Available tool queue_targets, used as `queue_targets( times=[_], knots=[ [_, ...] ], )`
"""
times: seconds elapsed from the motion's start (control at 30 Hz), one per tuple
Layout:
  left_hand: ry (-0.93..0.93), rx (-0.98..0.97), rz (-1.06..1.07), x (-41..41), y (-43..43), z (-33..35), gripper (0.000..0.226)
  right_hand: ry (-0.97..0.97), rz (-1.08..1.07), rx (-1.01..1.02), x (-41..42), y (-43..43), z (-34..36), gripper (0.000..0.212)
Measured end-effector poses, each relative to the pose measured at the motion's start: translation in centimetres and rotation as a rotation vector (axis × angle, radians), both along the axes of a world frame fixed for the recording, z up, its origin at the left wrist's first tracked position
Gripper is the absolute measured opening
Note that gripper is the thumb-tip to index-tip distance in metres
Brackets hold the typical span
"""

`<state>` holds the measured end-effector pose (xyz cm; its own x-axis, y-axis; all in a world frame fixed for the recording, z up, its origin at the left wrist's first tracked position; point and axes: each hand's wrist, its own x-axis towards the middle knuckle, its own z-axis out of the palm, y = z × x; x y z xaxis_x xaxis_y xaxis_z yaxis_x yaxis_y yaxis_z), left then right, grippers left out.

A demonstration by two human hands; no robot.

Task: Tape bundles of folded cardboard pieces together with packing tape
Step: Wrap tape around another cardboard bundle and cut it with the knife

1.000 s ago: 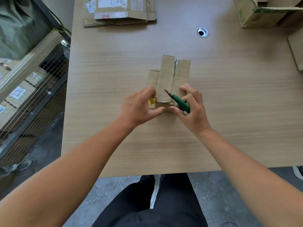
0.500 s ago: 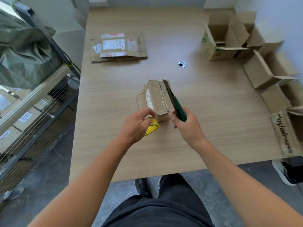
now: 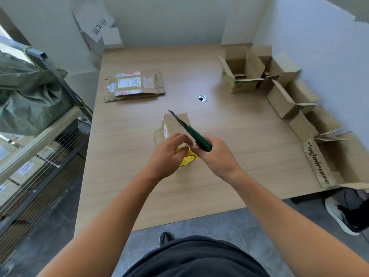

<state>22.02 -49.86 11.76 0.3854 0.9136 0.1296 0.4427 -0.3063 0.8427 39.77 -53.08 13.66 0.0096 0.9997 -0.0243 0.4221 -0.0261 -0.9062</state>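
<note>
A pale, rectangular wood-grain laminate table (image 3: pixel 239 156) fills a corner of smooth off-white walls, with grey stone-look tiles below its near edge. A round metal cable grommet (image 3: pixel 202 98) sits just past the tabletop's centre at twelve o'clock. At ten o'clock lies a flat stack of corrugated cardboard sheets with white shipping labels (image 3: pixel 135 86). From one to four o'clock, open-flapped brown cardboard boxes (image 3: pixel 242 76) line the right edge. A wire-mesh metal cart (image 3: pixel 40 156) carrying a crumpled green woven sack (image 3: pixel 26 92) stands off the table at nine o'clock.

The bundle of folded brown cardboard pieces (image 3: pixel 171 124) lies on the table near its centre, just beyond the hands at twelve o'clock, its matte layers uneven in length. The left hand (image 3: pixel 167 154) curls its fingers round a roll of yellow packing tape (image 3: pixel 187 157), glossy and ring-shaped, held close in front of the bundle. The right hand (image 3: pixel 217 158) grasps a green-handled utility knife (image 3: pixel 200 139) by its ribbed grip, the dark blade extended toward eleven o'clock above the bundle.
</note>
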Motion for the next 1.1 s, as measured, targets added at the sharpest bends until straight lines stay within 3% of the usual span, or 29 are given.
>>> queue_targets(
  times=[0.13, 0.23, 0.33, 0.43, 0.6, 0.8, 0.93, 1.1],
  knots=[
    [0.001, -0.079, -0.008, 1.6, -1.5, 0.8, 0.027, 0.006, -0.017, 0.051, 2.6, -0.3, 1.2, 0.017],
    [-0.238, -0.266, 0.031, 2.6, -2.5, 0.9, 0.032, 0.169, -0.095, -0.01, 4.2, -0.8, 1.2, 0.017],
    [-0.285, -0.252, 0.034, 3.4, -3.4, 0.9, 0.021, 0.301, -0.047, -0.08, 5.6, -1.7, 0.9, 0.014],
    [-0.234, -0.225, 0.057, 4.2, -4.2, 1.4, 0.025, 0.285, 0.063, -0.035, 6.2, -2.2, 1.0, 0.016],
    [-0.271, -0.219, 0.031, 5.4, -5.2, 3.2, 0.019, 0.32, 0.025, 0.025, 7.1, -1.8, 1.1, 0.018],
    [0.092, -0.178, 0.116, -0.7, -3.4, 4.4, 0.013, 0.604, -0.171, -0.037, 8.4, -0.2, -0.7, 0.017],
    [0.302, -0.239, 0.118, -3.0, -1.1, 3.5, 0.009, 0.631, -0.24, -0.119, 7.2, 0.6, -3.5, 0.02],
    [0.575, -0.158, 0.183, -3.9, 1.3, -0.5, 0.019, 0.547, -0.297, -0.197, 5.9, 2.4, -7.3, 0.022]
  ],
)
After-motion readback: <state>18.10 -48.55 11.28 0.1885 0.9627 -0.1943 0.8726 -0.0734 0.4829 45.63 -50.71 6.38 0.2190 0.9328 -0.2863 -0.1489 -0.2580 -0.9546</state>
